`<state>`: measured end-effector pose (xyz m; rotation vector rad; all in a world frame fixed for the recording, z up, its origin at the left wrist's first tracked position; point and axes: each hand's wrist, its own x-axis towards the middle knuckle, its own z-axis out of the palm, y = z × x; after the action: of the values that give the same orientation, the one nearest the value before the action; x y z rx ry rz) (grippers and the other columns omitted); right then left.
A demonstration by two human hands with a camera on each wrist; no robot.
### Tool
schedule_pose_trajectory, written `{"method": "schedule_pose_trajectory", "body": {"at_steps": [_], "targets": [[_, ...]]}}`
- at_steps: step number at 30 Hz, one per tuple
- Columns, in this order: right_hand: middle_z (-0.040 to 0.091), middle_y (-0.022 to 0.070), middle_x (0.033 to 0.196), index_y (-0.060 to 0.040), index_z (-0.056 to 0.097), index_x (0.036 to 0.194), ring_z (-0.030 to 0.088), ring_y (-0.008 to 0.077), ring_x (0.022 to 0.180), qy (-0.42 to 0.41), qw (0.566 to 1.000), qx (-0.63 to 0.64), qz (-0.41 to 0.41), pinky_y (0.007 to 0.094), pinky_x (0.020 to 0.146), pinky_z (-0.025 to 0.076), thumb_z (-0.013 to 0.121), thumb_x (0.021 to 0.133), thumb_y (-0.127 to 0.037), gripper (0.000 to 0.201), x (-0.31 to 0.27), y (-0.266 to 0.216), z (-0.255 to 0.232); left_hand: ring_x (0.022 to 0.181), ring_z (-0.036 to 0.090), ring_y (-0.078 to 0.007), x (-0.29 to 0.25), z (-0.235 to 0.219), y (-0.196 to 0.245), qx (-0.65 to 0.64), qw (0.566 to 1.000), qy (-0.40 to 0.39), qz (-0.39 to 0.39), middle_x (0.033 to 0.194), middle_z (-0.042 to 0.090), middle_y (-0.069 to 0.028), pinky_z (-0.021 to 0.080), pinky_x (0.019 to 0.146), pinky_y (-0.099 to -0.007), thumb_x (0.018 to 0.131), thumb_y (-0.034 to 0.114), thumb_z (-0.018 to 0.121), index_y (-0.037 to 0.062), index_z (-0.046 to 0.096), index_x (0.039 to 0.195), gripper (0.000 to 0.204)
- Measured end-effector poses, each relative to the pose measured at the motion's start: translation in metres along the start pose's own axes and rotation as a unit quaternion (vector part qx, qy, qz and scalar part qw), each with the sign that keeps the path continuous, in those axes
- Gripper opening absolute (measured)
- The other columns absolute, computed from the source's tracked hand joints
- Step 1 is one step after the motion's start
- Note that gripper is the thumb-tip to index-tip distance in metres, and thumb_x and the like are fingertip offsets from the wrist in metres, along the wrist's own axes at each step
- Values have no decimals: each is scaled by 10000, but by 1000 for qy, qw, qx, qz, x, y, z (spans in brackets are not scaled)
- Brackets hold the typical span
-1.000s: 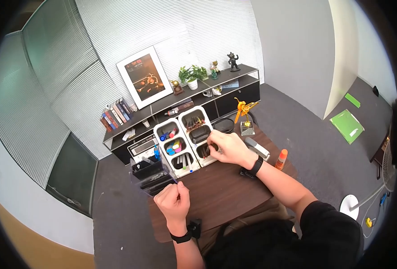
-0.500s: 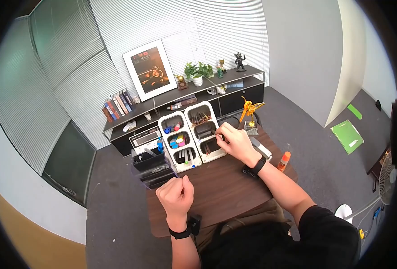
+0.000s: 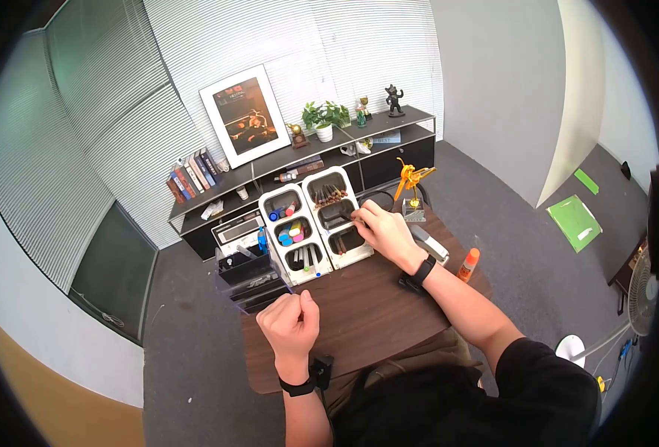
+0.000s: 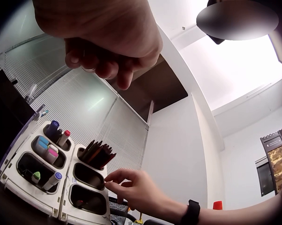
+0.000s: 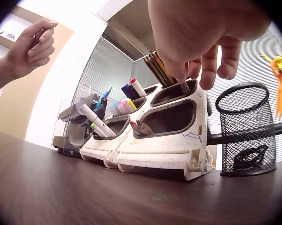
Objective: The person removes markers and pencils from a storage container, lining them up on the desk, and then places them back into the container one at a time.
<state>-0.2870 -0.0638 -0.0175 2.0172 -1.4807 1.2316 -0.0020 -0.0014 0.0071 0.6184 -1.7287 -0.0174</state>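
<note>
Two white-rimmed organizers stand side by side at the table's back, each with three compartments. My right hand [image 3: 386, 234] is at the middle compartment [image 3: 335, 216] of the right organizer, thumb and index finger together at its right edge. A thin dark item [image 5: 185, 87] shows at the fingertips; its kind is mostly hidden by the hand. Pencils [image 3: 329, 196] fill the compartment behind, and a few pencils [image 3: 341, 246] lie in the front one. My left hand [image 3: 291, 325] is raised above the table's front left, fingers curled in and holding nothing.
Markers [image 5: 95, 119] and highlighters [image 5: 123, 107] stand in the left organizer. A clear-walled dark holder [image 3: 251, 279] is at the left, a black mesh cup [image 5: 246, 136] at the right. A stapler-like grey item [image 3: 430, 246], orange glue stick [image 3: 468, 264] and yellow figurine [image 3: 413, 182] stand farther right.
My right hand has moved from the front compartment of the right organizer back to its middle one. My left hand stays raised and curled. The head view has shifted slightly.
</note>
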Motion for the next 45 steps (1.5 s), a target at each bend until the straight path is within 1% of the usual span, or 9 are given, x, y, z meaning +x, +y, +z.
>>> {"method": "schedule_pose_trajectory", "body": {"at_steps": [9,11,15,20,26,35,41,43,45], "targets": [[669,84,1005,-78,709,1114,738,319,831,-15,997,63,-28,449,674,582,730,959,-122,163,0,-14,-11,440,405,-262,0,-1,-1,7,1000,-4,-3,537,395,-97,281,470,-389,917,-19,711,30,443,612,409],[685,93,954,-72,713,1087,744,318,831,-89,988,88,-90,447,681,589,717,939,-111,153,-3,-11,-7,439,404,-261,0,-1,-1,7,1000,-5,-2,536,395,-96,281,470,-389,919,-18,710,30,446,613,408],[741,87,998,-75,734,1072,759,320,862,-160,981,82,-78,434,729,606,765,928,-146,164,-12,-13,3,438,402,-251,0,0,-1,2,1000,-6,-2,534,394,-92,279,470,-388,927,-16,708,31,449,612,410],[714,88,1015,-76,731,1097,746,337,859,-164,982,54,-75,450,726,601,775,959,-168,171,-12,-12,8,439,400,-248,0,-1,1,2,1000,-8,-8,533,394,-91,277,470,-386,932,-14,705,30,450,610,413],[687,72,1006,-79,717,1065,743,308,847,-78,991,62,-94,435,707,607,754,987,-184,136,-5,-18,-2,439,397,-248,0,0,2,-1,1000,-4,-10,533,392,-95,277,470,-385,928,-20,707,29,446,608,416],[753,93,930,-43,737,1047,716,220,699,134,974,152,-100,325,587,555,837,910,3,175,-1,-29,-23,446,402,-265,1,0,3,1,1000,3,-6,536,398,-86,282,469,-387,911,-18,727,37,440,606,422],[762,106,966,-31,734,1065,746,285,784,145,978,106,-109,373,641,599,842,919,-10,183,5,-25,-20,450,409,-263,1,-2,2,2,1000,-6,-3,538,393,-86,288,466,-388,909,-4,740,51,429,602,440],[751,93,978,-38,737,1070,746,276,815,150,980,80,-101,374,644,599,850,911,-16,196,5,-23,-17,445,495,-223,1,-5,3,14,1000,-27,-2,534,525,-79,341,479,-351,958,-25,689,4,575,617,362],[744,87,976,-43,739,1070,744,271,827,153,980,68,-108,372,645,597,854,908,-21,200,5,-24,-19,444,491,-228,3,-5,4,12,1000,-25,1,534,522,-82,338,479,-354,956,-26,689,3,565,615,364]]}}
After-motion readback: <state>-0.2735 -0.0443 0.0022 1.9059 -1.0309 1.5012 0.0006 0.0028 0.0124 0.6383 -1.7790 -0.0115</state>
